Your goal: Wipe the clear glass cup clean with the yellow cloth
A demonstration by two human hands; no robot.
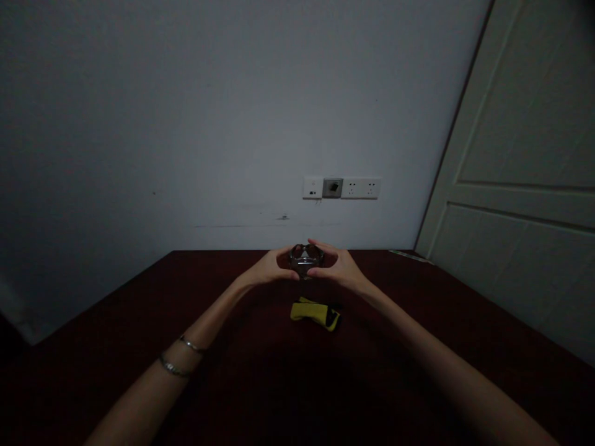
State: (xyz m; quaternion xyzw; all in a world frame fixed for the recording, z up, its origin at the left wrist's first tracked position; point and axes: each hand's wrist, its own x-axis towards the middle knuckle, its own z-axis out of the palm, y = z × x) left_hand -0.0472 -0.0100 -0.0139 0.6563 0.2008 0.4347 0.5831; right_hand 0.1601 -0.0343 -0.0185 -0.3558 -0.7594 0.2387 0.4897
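Observation:
Both my arms reach forward over a dark red table [139,322]. My left hand [268,269] and my right hand [338,266] meet at the far middle, fingers curled around a small dark, shiny, rounded object [305,260] held between them just above the table. What the object is stays unclear in the dim light. Two thin bracelets [181,356] circle my left forearm. A yellow and black folded cloth item [316,311] lies on the table just in front of my hands, untouched.
A plain pale wall [186,124] rises behind the table, with a row of white sockets and a grey switch [341,188]. A white panelled door [525,186] stands at the right. The room is dim.

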